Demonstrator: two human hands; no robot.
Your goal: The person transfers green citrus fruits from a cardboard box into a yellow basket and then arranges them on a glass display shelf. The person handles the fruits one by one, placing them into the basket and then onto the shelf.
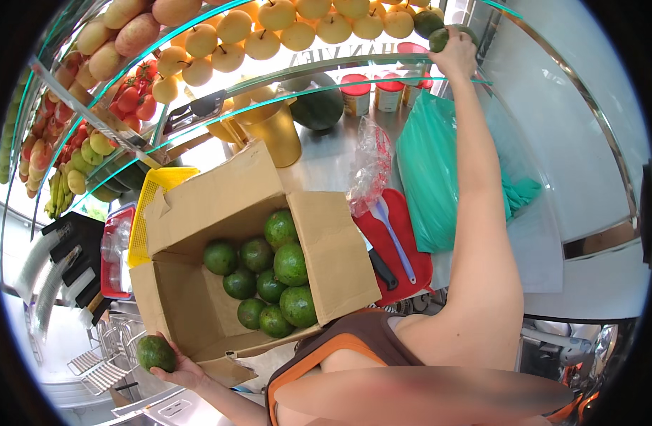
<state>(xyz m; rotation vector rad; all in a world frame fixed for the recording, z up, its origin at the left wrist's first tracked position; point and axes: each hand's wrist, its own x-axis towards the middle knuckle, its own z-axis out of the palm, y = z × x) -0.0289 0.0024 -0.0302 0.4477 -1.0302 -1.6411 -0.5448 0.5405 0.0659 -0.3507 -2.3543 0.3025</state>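
My left hand (183,369) grips a green avocado (156,353) outside the lower left corner of an open cardboard box (185,298). Several more avocados (271,285) lie inside that box, mostly towards its right side. My right arm reaches far up to a glass shelf (358,63). There, my right hand (458,56) has its fingers around an avocado (439,41). Another avocado (429,24) sits beside it, at the end of a row of round yellow fruit (334,27). Part of one more dark green fruit shows behind my fingers.
Right of the box lie a red board (411,239), a black-handled knife (383,270) and a purple spatula (394,239). A green plastic bag (427,175) stands under my right arm. Behind are a golden bucket (278,133), a watermelon (319,104) and red-lidded cans (356,95). A yellow basket (139,223) is leftward.
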